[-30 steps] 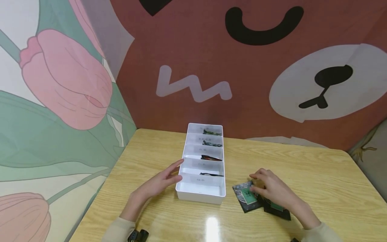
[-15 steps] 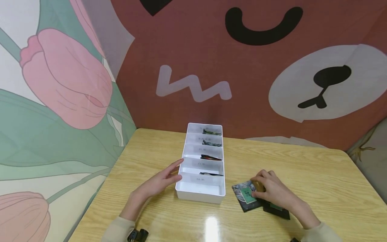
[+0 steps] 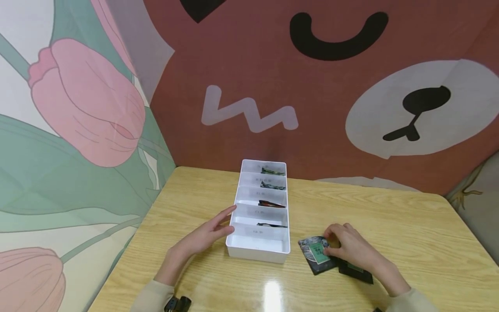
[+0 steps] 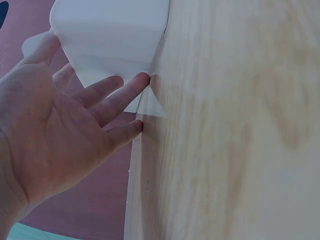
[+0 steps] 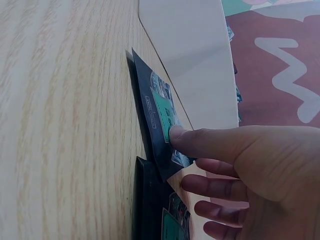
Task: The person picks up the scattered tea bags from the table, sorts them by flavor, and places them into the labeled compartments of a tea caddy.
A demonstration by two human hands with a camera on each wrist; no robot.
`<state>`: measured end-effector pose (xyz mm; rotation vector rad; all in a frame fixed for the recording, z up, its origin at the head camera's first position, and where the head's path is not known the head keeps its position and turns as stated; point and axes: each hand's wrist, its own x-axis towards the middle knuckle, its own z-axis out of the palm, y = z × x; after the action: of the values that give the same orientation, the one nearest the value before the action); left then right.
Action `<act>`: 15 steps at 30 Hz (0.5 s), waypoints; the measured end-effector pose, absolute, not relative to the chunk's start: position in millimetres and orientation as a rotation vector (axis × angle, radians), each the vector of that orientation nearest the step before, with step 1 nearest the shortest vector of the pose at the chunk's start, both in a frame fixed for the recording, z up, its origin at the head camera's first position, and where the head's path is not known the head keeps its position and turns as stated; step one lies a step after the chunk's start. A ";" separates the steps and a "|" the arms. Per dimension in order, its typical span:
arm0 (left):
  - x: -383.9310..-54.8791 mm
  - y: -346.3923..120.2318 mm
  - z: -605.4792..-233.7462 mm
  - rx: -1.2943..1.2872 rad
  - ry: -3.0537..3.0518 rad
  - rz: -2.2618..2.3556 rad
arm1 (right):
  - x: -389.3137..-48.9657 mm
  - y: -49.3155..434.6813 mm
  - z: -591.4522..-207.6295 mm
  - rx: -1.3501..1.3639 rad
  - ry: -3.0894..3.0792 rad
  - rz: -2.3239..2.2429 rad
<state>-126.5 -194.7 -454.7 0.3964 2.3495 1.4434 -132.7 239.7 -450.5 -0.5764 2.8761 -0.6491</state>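
My left hand (image 3: 206,236) rests with spread, fairly straight fingers against the left side of a long white divided box (image 3: 257,255). The left wrist view shows the fingertips along the lower wall of the white box (image 4: 110,35). To the right of the box, my right hand (image 3: 352,247) pinches the edge of a flat dark packet with a green label (image 3: 312,255). In the right wrist view, the thumb lies on the face of that packet (image 5: 150,110), while the index finger is mostly hidden. A second dark packet (image 3: 356,272) lies partly beneath the right hand.
Single packets stand in several compartments of the box, including a red and black one (image 3: 271,203) and a green one (image 3: 273,171). The wooden table (image 3: 409,225) meets a printed cloth wall (image 3: 234,147) just behind the box.
My right hand's fingers have come down and closed on the near packet's edge, with the hand shifting slightly. The left hand stays in place at the box.
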 end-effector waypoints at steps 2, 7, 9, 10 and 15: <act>-126.2 -194.7 -454.6 0.393 2.353 1.441 | -132.9 239.7 -450.7 -0.558 2.859 -0.664; -126.3 -194.9 -454.8 0.382 2.358 1.438 | -135.7 242.2 -451.6 -0.595 2.782 -0.733; -126.6 -195.1 -455.4 0.387 2.354 1.441 | -137.8 243.9 -452.0 -0.624 2.750 -0.751; -126.7 -195.2 -455.7 0.389 2.351 1.442 | -139.1 245.0 -452.3 -0.643 2.738 -0.751; -126.8 -195.1 -456.0 0.381 2.348 1.440 | -147.0 249.6 -454.5 -0.705 2.676 -0.764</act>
<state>-126.8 -195.1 -456.0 0.3810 2.3479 1.4404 -147.0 249.6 -454.5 -0.7045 2.6762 -0.7641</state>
